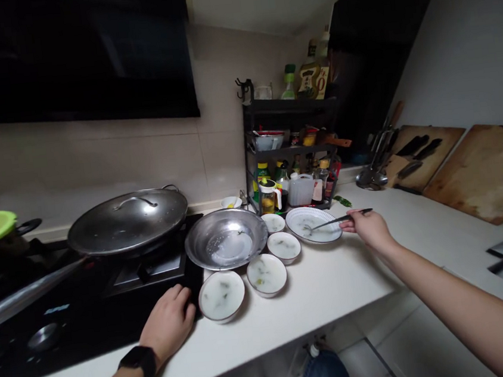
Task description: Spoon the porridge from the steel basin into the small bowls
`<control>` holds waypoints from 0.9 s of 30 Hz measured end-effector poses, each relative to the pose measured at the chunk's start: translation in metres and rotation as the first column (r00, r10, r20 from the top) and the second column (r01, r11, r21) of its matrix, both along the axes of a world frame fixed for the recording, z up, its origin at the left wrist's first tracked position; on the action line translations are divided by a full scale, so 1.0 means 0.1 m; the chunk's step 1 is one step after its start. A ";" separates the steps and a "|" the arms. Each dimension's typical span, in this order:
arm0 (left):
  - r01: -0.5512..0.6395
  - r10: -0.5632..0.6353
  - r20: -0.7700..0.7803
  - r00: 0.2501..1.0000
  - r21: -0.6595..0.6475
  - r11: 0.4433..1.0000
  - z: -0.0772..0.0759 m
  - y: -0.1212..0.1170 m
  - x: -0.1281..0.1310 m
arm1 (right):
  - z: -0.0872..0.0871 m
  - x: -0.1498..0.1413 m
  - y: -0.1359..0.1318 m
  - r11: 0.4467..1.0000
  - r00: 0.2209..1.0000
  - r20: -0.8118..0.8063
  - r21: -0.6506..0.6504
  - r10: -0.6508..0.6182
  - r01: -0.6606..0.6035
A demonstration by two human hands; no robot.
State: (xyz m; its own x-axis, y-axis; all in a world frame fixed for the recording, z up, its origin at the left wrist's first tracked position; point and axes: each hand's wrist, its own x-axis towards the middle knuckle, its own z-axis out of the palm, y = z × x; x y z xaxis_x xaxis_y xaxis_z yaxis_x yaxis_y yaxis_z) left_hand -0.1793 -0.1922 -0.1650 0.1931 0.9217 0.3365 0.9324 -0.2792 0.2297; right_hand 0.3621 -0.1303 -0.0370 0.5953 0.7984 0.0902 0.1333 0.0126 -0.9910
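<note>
Right hand point(367, 227): grip closed on the spoon point(330, 223) handle; spoon head was over the plate point(296, 214), at its pale liquid. Left hand point(169, 320) rested palm down at the stove point(89, 313) edge, near the closest bowl point(224, 320) — fingers bent, grip state could not be told. Plate stood on the surface point(333, 282), right of four filled bowls — basin point(198, 249) behind them.

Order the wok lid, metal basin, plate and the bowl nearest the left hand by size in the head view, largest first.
1. Wok lid
2. Metal basin
3. Plate and bowl nearest the left hand: too alike to rank, the bowl being nearer the camera.
</note>
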 end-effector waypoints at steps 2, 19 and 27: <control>0.004 -0.004 0.001 1.000 0.000 1.000 0.01 -0.01 0.01 | 0.04 0.00 0.00 1.000 0.997 -0.075 -0.007 -0.020 0.019; 0.017 -0.015 -0.077 0.997 0.025 1.000 0.07 -0.05 0.07 | 0.86 -0.47 0.11 0.999 1.000 -0.013 0.030 0.021 -0.020; 0.012 -0.009 -0.085 0.996 0.037 0.999 0.10 -0.06 0.11 | 0.70 -1.19 0.30 0.985 0.984 -0.059 -0.035 0.166 -0.168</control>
State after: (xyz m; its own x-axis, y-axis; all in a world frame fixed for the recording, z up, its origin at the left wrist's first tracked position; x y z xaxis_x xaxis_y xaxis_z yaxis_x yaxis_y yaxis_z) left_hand -0.1687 -0.1986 -0.1554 0.2318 0.9064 0.3532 0.9450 -0.2960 0.1394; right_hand 0.2434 -0.1002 0.0328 0.4568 0.8891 0.0271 0.0773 -0.0093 -0.9970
